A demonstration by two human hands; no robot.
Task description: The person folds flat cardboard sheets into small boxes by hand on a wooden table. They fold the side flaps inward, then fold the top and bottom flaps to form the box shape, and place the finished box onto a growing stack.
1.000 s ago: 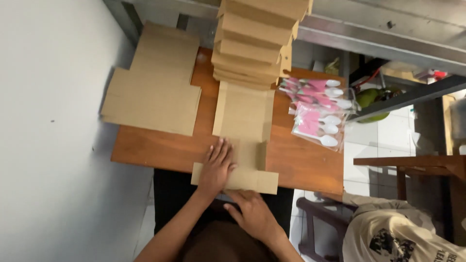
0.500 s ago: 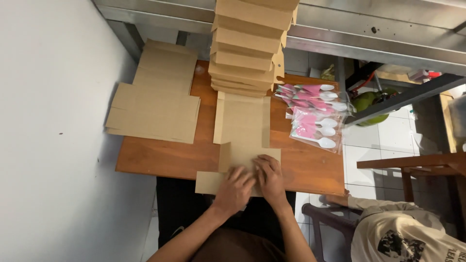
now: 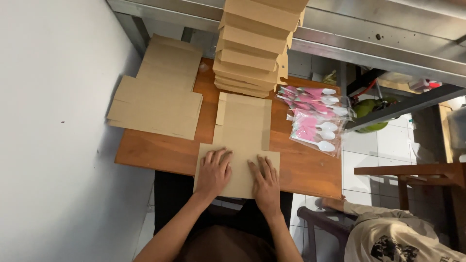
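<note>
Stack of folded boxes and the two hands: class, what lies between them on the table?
Head view: the flat cardboard blank, which both the left hand and right hand press.

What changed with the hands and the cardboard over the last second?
The right hand came forward from the table's near edge onto the flat cardboard blank, then both hands spread apart; now the left hand and the right press flat side by side on its near flap. The box stack, the pile of blanks and the spoon packets stayed put.
</note>
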